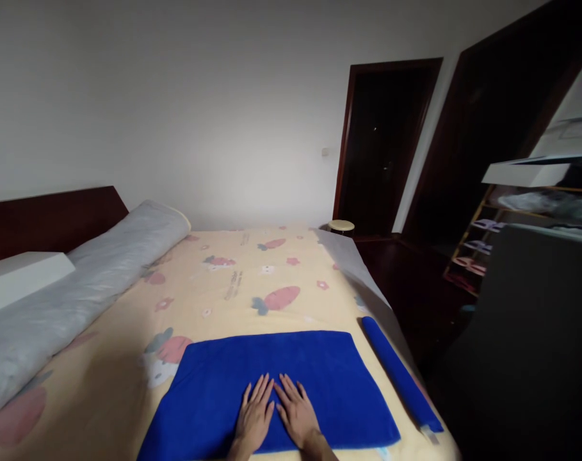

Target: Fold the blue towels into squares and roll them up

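A blue towel (271, 354) lies spread out on the bed, close in front of me. My left hand (255, 413) rests palm down on it, fingers stretched out. Right beside it, my right hand (296, 408) lies flat on the same cloth, its fingers also extended. The two hands nearly meet at the thumbs and fingertips, and neither holds anything. To the right of the towel, a rolled blue towel (400, 374) lies along the bed's edge, with a small pale tag at its near end.
The bed carries a cream sheet (252, 269) with a carrot pattern. A grey rolled quilt (113, 256) and a white box (29, 275) lie on the left. Beyond the bed are a stool (341, 225) and a dark door (387, 147). A shoe rack (477, 246) stands at right.
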Available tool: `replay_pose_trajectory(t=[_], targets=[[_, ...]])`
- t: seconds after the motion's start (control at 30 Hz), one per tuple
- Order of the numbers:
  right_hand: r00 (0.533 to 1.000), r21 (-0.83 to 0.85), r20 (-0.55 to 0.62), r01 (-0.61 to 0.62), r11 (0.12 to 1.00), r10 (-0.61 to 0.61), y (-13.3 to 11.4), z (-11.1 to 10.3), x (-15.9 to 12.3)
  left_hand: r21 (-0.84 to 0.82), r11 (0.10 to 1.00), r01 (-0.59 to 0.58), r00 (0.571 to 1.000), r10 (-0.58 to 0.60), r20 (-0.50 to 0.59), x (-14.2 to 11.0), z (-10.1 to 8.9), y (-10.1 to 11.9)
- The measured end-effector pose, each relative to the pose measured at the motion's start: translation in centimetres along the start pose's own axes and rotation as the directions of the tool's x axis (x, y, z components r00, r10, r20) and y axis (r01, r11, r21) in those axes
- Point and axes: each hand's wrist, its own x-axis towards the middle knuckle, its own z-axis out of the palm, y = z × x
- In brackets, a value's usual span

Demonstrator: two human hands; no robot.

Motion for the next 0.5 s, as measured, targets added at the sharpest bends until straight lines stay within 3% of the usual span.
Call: replay_pose_trajectory(t=[0.07,0.17,0.37,0.5], targets=[[0.995,-0.042,-0.043,-0.089,0.995,0.087,1.7,-0.7,-0.6,0.032,0.998,0.054,0.998,-0.053,-0.025,-0.7,-0.7,-1.5],[0.961,-0.105,-0.137,-0.256,0.961,0.241,5.1,-1.7,-1.6,0.113,0.965,0.238,0.971,-0.234,-0.054,-1.9,-2.0,-4.6],[0.803,-0.183,-0.373,-0.555,0.811,0.465,13.7,-3.2,-5.5,0.265,0.764,0.588,0.809,-0.564,-0.165,-6.3,-3.6,-13.1],[0.760,-0.185,-0.415,-0.609,0.771,0.501,15.7,-3.4,-6.6,0.290,0.643,0.708,0.705,-0.667,-0.242,-8.1,-3.7,-16.3]])
